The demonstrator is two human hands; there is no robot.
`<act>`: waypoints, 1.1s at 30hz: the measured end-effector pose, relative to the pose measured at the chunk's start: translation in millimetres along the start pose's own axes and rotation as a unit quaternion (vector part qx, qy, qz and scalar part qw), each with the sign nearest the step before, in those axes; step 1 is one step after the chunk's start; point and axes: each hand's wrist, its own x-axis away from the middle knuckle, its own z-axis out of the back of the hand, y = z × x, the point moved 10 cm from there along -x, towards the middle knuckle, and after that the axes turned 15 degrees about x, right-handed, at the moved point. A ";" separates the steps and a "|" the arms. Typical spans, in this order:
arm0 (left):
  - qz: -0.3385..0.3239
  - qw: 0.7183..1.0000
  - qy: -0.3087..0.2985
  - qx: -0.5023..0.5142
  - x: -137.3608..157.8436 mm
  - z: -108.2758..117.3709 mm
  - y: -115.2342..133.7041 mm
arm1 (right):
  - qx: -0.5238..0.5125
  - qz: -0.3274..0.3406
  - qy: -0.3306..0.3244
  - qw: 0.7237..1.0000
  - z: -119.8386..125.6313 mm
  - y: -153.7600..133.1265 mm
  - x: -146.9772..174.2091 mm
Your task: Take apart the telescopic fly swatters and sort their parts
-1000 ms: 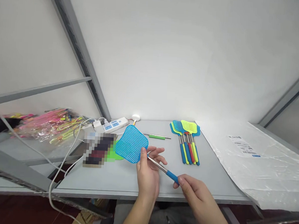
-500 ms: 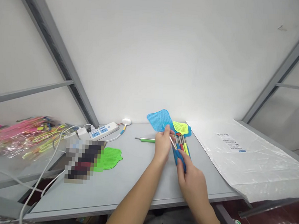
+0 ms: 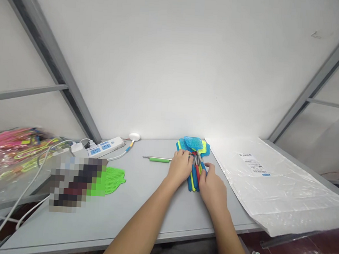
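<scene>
Blue swatter (image 3: 193,142) had come down: half a second earlier both hands held it raised, its head above and left of the bundle; at this moment that head lay on top of the other heads, right of centre frame. Both hands had dropped with it. My reading: one more swatter had joined the bundle, release not yet made.

Right hand (image 3: 212,183): grip closed, thumb and forefinger about the blue handle at the bundle's right flank. Left hand (image 3: 181,166): grip half curled, fingers draped over the bundle's left side; whether they pressed or merely rested couldn't be made out.

The swatter itself: translucent blue mesh, rounded corners, head toward the wall, silver shaft slanting down to the right hand. Beneath it, the bundle of swatters (image 3: 196,174): blue and yellow-green heads overlapping, handles blue, yellow and red, butts pointing to the lower frame and roughly level.

Further out on the tabletop (image 3: 141,213): green-and-silver handle piece (image 3: 159,160) left of the left hand, lying crosswise; loose green mesh head (image 3: 114,181) lower left, its far edge lost in pixelation. White plastic sheet (image 3: 237,188) covered the right; power strip (image 3: 111,146) stood centre left.
</scene>
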 end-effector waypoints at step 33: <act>0.010 0.998 -0.009 -0.067 5.8 -18.3 -17.2 | -0.081 0.108 0.076 0.988 -6.5 -5.6 15.6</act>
